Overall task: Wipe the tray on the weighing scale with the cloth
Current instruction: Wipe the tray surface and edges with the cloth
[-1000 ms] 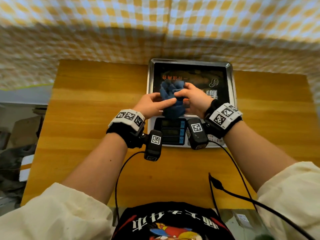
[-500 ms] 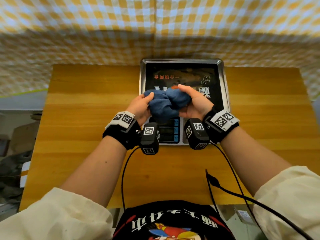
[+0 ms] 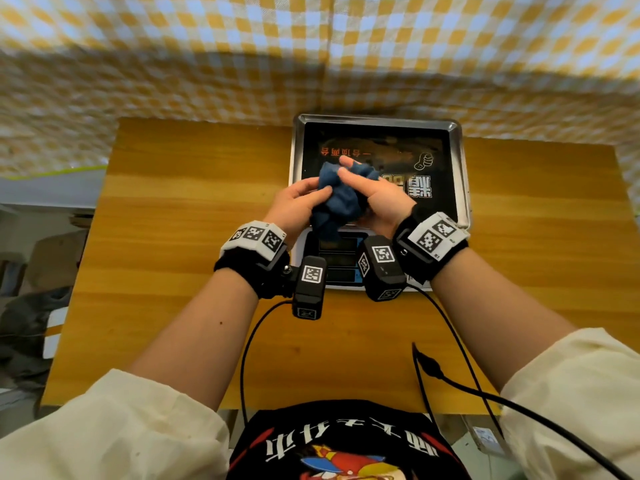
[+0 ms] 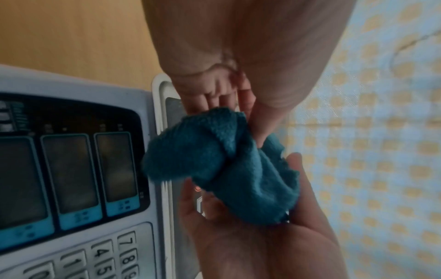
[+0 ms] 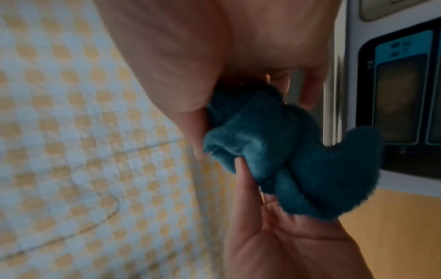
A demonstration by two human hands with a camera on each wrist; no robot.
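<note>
The steel tray [image 3: 462, 174] with a dark printed bottom sits on the weighing scale [image 3: 341, 261] at the table's far middle. Over the tray's near edge, both hands hold a bunched blue cloth [image 3: 341, 202] between them, off the tray. My left hand [image 3: 298, 202] grips its left side, thumb laid across it. My right hand [image 3: 377, 195] grips the right side, thumb and forefinger pinching the top. In the left wrist view the cloth [image 4: 222, 166] hangs above the scale's display [image 4: 71, 169]. In the right wrist view the cloth [image 5: 298, 160] is squeezed between both palms.
The scale stands on a wooden table [image 3: 180, 271] against a yellow-and-white checked curtain [image 3: 311, 46]. Black cables [image 3: 450, 375] run over the table's near edge. Its keypad [image 4: 107, 254] lies below the display. Clutter [image 3: 31, 306] lies beyond the table's left edge.
The hands have kept turning and bunching the cloth between them. It was spread sideways across both hands half a second ago; now it is gathered upright with the right thumb and forefinger on top.
</note>
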